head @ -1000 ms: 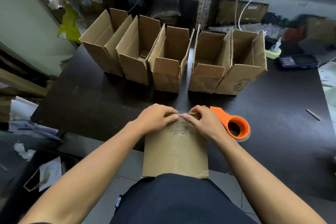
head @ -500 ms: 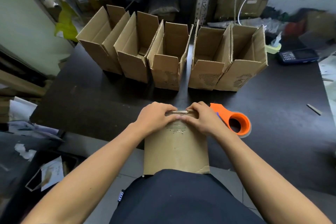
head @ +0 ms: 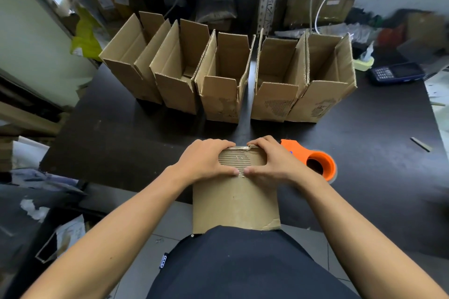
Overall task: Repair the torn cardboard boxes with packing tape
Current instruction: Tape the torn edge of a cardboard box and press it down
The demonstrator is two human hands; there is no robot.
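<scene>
The person's forearms are bare, with no sleeves reaching the wrists and no watch, ring or glove on the left hand (head: 206, 160) or the right hand (head: 274, 162). A dark navy garment (head: 243, 262) covers the body below the arms; at its left edge sits a small black tag (head: 164, 260) with white markings.

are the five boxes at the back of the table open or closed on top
Open. All five boxes stand upright with their top flaps raised, and their bare insides show.
</scene>
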